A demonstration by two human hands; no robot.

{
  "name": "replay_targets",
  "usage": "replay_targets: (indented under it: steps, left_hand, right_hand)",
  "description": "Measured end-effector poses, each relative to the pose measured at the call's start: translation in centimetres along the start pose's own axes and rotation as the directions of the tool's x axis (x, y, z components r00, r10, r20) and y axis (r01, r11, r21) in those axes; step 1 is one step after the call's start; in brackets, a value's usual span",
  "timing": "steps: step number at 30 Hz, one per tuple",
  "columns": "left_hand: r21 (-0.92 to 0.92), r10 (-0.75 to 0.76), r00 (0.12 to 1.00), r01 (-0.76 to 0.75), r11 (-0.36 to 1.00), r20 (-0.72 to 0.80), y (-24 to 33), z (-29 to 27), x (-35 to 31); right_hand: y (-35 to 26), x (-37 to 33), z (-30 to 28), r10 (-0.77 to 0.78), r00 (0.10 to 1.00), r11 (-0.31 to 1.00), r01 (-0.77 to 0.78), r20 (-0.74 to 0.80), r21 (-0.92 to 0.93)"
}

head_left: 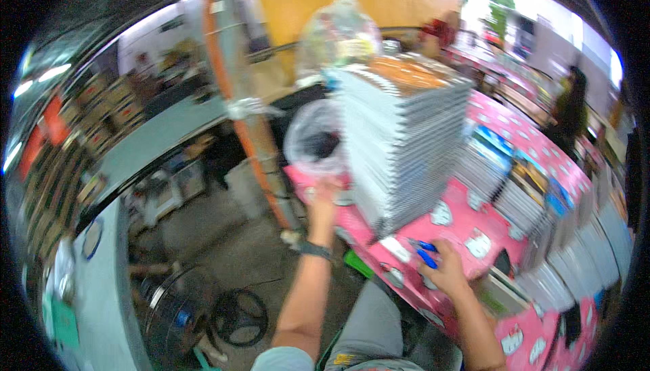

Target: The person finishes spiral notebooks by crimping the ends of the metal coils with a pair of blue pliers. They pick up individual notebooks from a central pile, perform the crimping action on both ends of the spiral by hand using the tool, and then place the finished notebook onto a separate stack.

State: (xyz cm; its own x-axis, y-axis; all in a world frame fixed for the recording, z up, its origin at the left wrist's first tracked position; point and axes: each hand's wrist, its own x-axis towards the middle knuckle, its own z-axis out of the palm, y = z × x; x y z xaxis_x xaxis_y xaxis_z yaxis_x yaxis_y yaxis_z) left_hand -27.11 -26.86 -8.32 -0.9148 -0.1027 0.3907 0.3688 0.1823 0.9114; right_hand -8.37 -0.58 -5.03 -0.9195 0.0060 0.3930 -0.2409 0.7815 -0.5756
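My right hand is closed around a small pair of blue-handled pliers, held just above the pink patterned tablecloth. Its short jaws point left, toward a small white piece at the foot of a tall stack. That stack of spiral-bound books has pale edges and an orange-brown cover on top. My left hand reaches forward over the table's left edge, beside the stack and below a bin with a clear plastic liner. Motion smears its fingers, so what they touch is unclear.
Shorter stacks of bound books stand on the right, with more leaning in a row. An orange-and-grey post rises left of the table. A fan sits low at the left. A person is at the far right.
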Motion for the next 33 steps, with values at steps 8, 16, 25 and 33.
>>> replay_targets:
  steps: [8,16,25,33]
  left_hand:
    - [-0.191,0.14,0.99,-0.138,0.972,-0.004,5.8,7.4,-11.3]
    - [-0.14,0.106,0.989,-0.119,0.983,-0.099,5.8,8.2,-10.0]
    - [-0.192,0.048,0.992,-0.069,0.979,-0.114,5.9,9.2,-9.3]
    - [-0.372,-0.101,0.994,0.08,0.925,-0.037,5.2,8.6,-9.4]
  right_hand:
    - [-0.2,1.1,1.4,0.165,0.982,0.97,-0.178,0.089,0.168]
    - [0.8,0.8,1.4,0.171,0.982,0.95,-0.184,0.075,0.253]
    - [1.7,0.3,0.9,0.191,0.977,0.964,-0.205,0.097,0.172]
    - [0.6,0.3,1.2,0.203,0.973,0.955,-0.221,0.108,0.196]
